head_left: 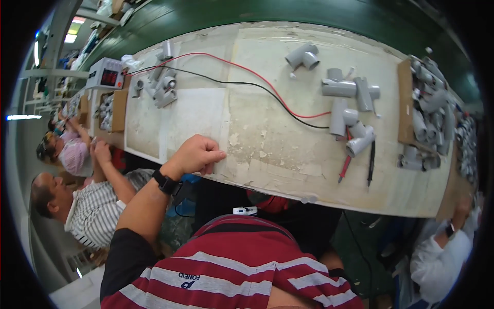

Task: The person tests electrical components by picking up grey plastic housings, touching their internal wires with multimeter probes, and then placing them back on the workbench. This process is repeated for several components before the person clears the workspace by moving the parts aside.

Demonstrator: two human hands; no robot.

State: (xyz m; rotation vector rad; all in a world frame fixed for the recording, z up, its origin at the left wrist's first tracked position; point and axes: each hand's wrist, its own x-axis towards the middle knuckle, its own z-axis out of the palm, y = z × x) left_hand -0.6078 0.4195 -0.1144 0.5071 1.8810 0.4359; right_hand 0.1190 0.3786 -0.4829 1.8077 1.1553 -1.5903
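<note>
My left hand [198,155] rests at the near edge of the worktable, its fingers curled under and the thumb pointing right. Nothing shows between the fingers. Bare, scuffed tabletop lies just beyond it. My right hand is out of sight. To the right on the table lie several grey plastic tee-shaped parts, among them one tee [302,55] at the back and another tee [362,141] nearer the front. Beside the front tee are a red test probe [345,170] and a black test probe [371,165]. Another group of grey tees [163,85] sits at the back left.
Red and black leads [247,72] run across the worktable [195,116] from a boxy meter [104,73] at the far left. A cardboard box [405,103] of grey parts stands at the right. Co-workers sit at the left; another person's arm [453,226] shows at the right.
</note>
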